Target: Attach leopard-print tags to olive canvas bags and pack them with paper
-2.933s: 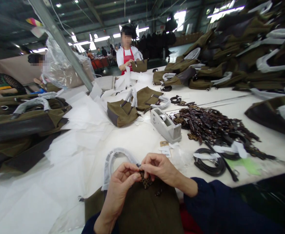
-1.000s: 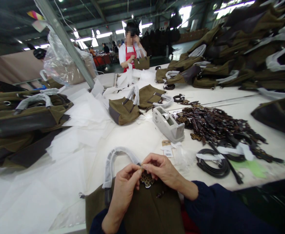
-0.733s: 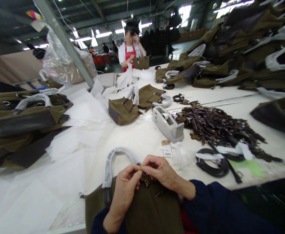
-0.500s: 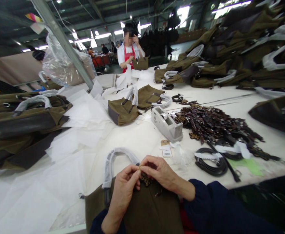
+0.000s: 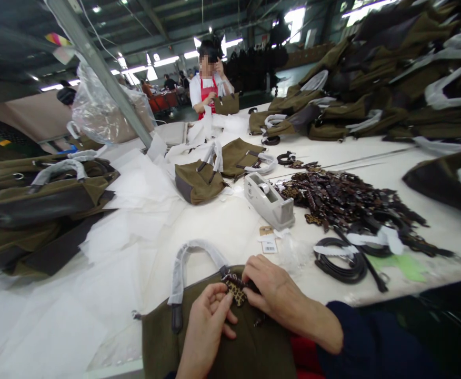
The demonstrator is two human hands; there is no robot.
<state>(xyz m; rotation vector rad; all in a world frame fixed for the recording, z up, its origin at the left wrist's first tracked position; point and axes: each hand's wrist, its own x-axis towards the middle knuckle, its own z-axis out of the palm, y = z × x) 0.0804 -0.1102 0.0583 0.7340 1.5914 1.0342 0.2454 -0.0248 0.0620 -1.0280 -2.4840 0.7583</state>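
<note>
An olive bag [image 5: 254, 347] lies in front of me, its handle [image 5: 179, 263] wrapped in white paper. A leopard-print charm [image 5: 236, 291] with dark brown straps hangs near the base of the handle at the bag's top edge. My left hand [image 5: 210, 321] pinches the charm's left side between thumb and fingers. On the charm's right, my right hand [image 5: 273, 289] has its thumb and fingers bent together around the dark straps; the fingertips are partly hidden.
Beyond the bag stand a tape dispenser [image 5: 269, 200] and a tag [image 5: 269, 242]. Brown charms [image 5: 349, 200] and coiled black straps [image 5: 339, 260] lie right. White sheets [image 5: 57, 326] cover the left. More bags are piled both sides; a person [image 5: 210, 87] stands across the table.
My hands have moved apart from their shared pinch. The right hand has shifted right, the left slightly down, and the leopard-print charm now shows between them.
</note>
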